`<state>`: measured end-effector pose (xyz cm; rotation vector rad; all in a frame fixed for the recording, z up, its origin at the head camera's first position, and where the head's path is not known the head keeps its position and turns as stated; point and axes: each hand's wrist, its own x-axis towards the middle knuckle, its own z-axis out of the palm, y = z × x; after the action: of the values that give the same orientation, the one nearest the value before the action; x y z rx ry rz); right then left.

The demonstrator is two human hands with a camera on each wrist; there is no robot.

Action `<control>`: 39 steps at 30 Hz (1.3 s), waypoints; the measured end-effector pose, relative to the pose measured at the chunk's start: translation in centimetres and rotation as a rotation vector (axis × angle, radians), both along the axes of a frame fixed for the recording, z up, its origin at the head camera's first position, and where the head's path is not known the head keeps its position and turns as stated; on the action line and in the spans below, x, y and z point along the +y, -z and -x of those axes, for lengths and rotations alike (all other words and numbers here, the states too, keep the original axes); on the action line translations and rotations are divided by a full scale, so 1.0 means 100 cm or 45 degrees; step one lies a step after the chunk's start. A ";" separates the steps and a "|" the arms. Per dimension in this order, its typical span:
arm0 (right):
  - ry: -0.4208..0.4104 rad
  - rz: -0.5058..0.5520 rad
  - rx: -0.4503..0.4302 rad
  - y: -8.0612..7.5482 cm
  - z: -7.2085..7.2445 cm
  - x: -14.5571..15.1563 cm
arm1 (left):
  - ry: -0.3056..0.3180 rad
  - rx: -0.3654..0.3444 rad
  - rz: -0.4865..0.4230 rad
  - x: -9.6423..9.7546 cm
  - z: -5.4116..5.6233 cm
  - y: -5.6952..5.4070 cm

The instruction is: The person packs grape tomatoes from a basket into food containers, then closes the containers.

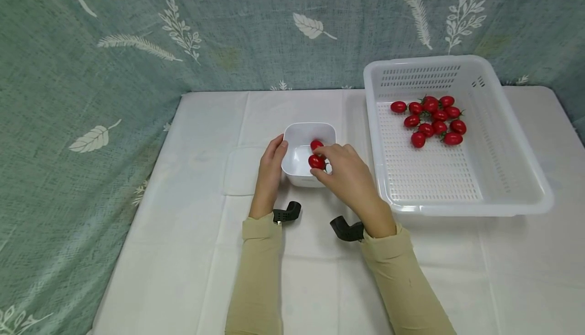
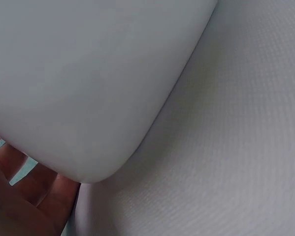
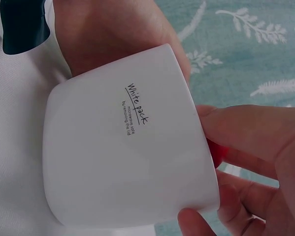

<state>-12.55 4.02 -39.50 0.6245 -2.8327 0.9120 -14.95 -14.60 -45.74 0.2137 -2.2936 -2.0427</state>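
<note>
A small white plastic container (image 1: 292, 167), with "White pack" printed on its side in the right wrist view, stands on the table. My left hand (image 1: 270, 172) grips its left side, the fingers reaching round the far corner in the left wrist view. Over the opening, my right hand (image 1: 349, 177) pinches a red cherry tomato (image 1: 316, 161) between thumb and fingers. Another cherry tomato (image 1: 316, 144) shows inside the container, just behind the held one. In the right wrist view the container wall hides most of the pinched tomato (image 3: 216, 153).
To the right stands a large white plastic basket (image 1: 514, 132) with several cherry tomatoes (image 1: 440, 115) grouped inside. A flat translucent lid (image 1: 240, 171) lies left of the container. A green leaf-patterned cloth (image 1: 256, 61) hangs behind the white-covered table (image 1: 183, 264).
</note>
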 end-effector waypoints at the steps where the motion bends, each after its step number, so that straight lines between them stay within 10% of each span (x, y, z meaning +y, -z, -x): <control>1: -0.002 0.001 0.000 0.000 0.000 0.000 | 0.000 -0.003 -0.003 0.000 0.000 0.000; 39: -0.044 0.049 -0.033 -0.023 -0.013 0.011 | -0.003 -0.003 0.011 0.000 0.001 0.001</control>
<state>-11.27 5.12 -37.21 0.6632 -2.8279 0.9853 -15.02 -14.60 -45.81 0.2188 -2.3018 -2.0327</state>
